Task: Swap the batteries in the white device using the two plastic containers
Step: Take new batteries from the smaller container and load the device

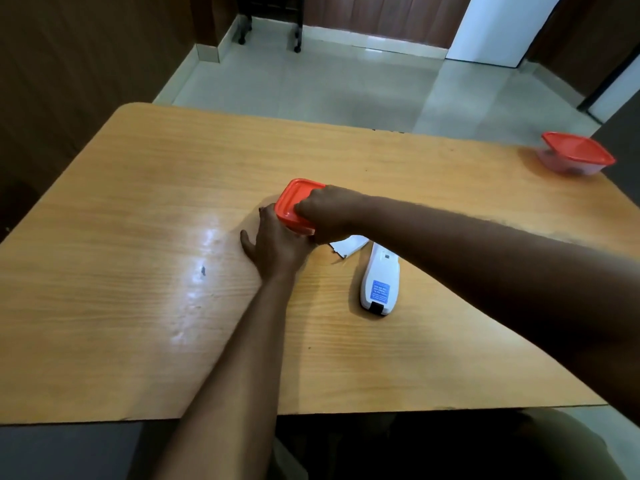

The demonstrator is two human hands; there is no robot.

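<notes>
A wooden table (138, 271) was seen over a pale tiled floor (311, 81). Castor-wheeled furniture legs (298, 29) were seen beyond it.

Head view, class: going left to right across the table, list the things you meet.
Left hand → red-lidded container held by both hands → white device → second red-lidded container at the far right edge.

Left hand (277, 244) cupped forward, right hand (327, 213) curled, touching.
</notes>
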